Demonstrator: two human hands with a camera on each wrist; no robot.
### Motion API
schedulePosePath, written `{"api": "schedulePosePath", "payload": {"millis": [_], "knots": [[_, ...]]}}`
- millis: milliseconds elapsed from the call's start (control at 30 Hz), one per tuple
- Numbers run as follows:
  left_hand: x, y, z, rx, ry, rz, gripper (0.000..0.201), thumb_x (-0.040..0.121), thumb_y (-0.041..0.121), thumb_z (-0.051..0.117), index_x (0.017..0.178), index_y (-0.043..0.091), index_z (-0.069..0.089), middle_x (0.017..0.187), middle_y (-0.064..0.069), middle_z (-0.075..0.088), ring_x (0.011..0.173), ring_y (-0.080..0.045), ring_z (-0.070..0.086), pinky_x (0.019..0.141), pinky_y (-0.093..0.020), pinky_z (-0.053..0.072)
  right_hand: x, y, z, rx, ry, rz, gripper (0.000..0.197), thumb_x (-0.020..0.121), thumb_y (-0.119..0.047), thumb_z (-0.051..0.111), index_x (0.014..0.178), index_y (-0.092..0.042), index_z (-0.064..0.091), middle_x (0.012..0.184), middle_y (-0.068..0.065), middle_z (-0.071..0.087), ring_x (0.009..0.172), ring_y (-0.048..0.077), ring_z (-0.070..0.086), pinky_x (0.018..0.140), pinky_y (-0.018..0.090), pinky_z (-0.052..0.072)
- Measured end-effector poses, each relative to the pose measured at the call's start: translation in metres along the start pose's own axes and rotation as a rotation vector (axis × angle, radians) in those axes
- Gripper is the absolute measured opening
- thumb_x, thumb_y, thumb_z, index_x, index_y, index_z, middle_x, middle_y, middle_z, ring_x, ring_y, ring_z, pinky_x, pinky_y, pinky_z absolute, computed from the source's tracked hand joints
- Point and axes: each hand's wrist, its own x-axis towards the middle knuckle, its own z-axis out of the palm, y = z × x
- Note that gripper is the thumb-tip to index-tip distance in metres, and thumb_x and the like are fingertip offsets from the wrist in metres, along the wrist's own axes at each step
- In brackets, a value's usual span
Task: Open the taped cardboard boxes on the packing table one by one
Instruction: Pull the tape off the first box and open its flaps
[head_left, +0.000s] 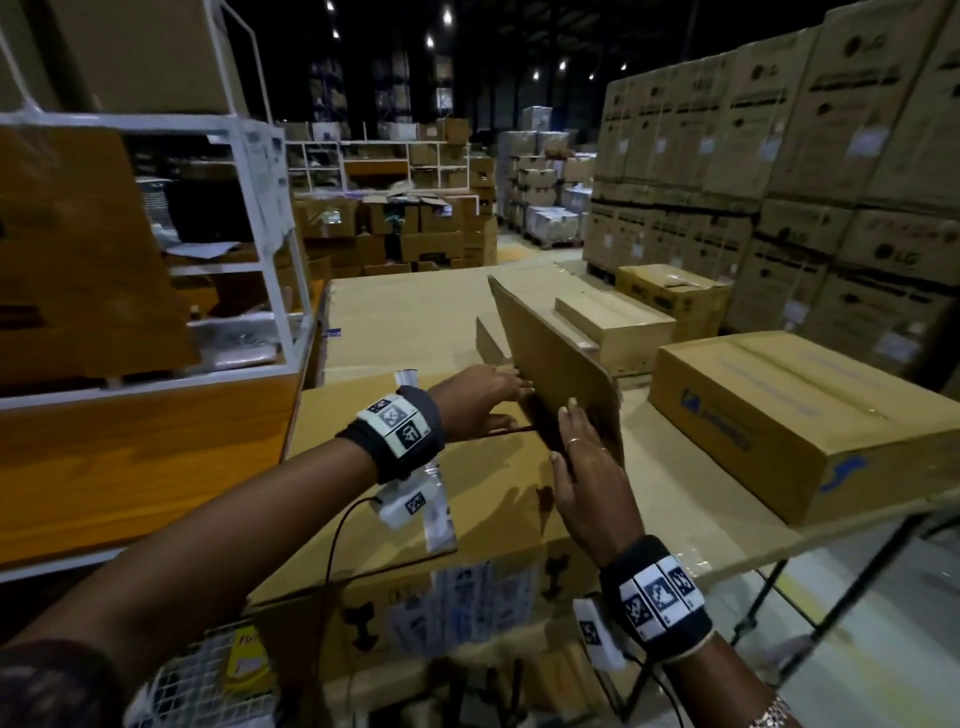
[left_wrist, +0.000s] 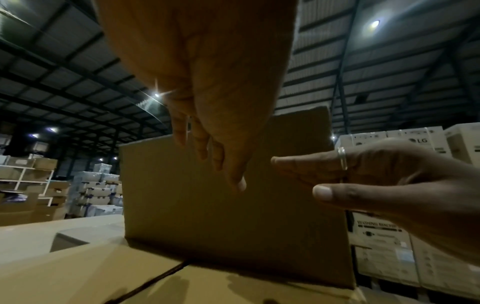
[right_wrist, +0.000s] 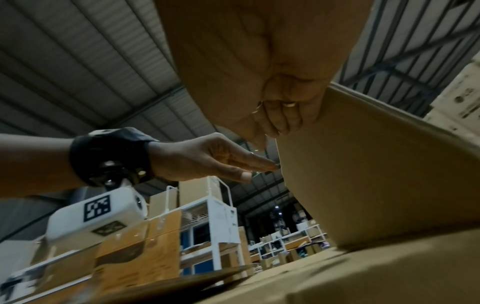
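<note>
A large cardboard box (head_left: 467, 519) sits in front of me on the packing table (head_left: 405, 312). One top flap (head_left: 550, 353) stands raised and leans away to the right. My left hand (head_left: 488, 395) reaches to the flap's inner face with straight fingers. My right hand (head_left: 587, 467) lies flat against the same face near its front edge. In the left wrist view the left hand (left_wrist: 221, 123) and right hand (left_wrist: 389, 185) both touch the flap (left_wrist: 194, 216). In the right wrist view the right hand (right_wrist: 272, 82) lies on the flap (right_wrist: 363, 174), beside the left hand (right_wrist: 207, 160).
A closed box with blue print (head_left: 795, 415) lies on the table at the right, a flatter box (head_left: 618, 322) behind the flap. A white shelf frame (head_left: 260, 208) on an orange counter stands at the left. Tall stacks of cartons (head_left: 779, 156) fill the right background.
</note>
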Motion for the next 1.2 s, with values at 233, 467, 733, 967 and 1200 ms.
{"api": "schedulePosePath", "payload": {"millis": [233,467,733,967,1200], "knots": [[0.109,0.003,0.068,-0.095,-0.280,0.086,0.052,0.098,0.025,0.065,0.146,0.009,0.050,0.142,-0.013,0.058,0.125,-0.033,0.057,0.103,-0.048,0.046,0.018,0.072,0.022,-0.129,-0.101,0.130,0.068,0.101,-0.007,0.046,0.161,-0.012,0.013,0.169,0.009,0.010,0.156,0.023,0.006,0.123,0.032,-0.004],[0.137,0.006,0.131,-0.199,-0.419,0.265,0.032,0.100,0.011,0.057,0.131,0.007,0.066,0.124,-0.016,0.070,0.106,-0.038,0.067,0.093,-0.048,0.054,0.005,0.101,0.049,0.047,-0.204,0.499,0.034,0.102,-0.028,0.043,0.134,-0.025,0.054,0.127,0.002,0.065,0.112,0.025,0.061,0.096,0.040,0.051],[0.152,-0.034,0.125,-0.390,-0.510,0.065,0.041,0.093,0.028,0.073,0.133,0.018,0.067,0.133,-0.001,0.068,0.116,-0.022,0.066,0.101,-0.041,0.052,0.025,0.112,0.036,0.113,-0.344,0.490,0.036,0.101,-0.041,0.048,0.132,-0.023,0.056,0.121,0.003,0.065,0.111,0.025,0.059,0.094,0.035,0.048],[0.166,-0.073,0.117,-0.316,-0.509,-0.133,0.043,0.096,0.035,0.068,0.136,0.021,0.065,0.133,-0.004,0.067,0.114,-0.028,0.063,0.098,-0.036,0.048,0.099,0.151,0.039,0.135,-0.569,0.370,0.056,0.097,-0.048,0.054,0.145,-0.020,0.047,0.151,0.005,0.049,0.135,0.028,0.048,0.108,0.036,0.043],[0.173,-0.091,0.135,-0.360,-0.541,-0.136,0.049,0.094,0.043,0.068,0.137,0.021,0.064,0.142,-0.003,0.062,0.135,-0.028,0.053,0.111,-0.047,0.043,0.133,0.168,0.069,0.100,-0.732,0.320,0.028,0.096,-0.048,0.055,0.104,-0.021,0.056,0.099,0.010,0.058,0.098,0.031,0.061,0.074,0.031,0.039]]}}
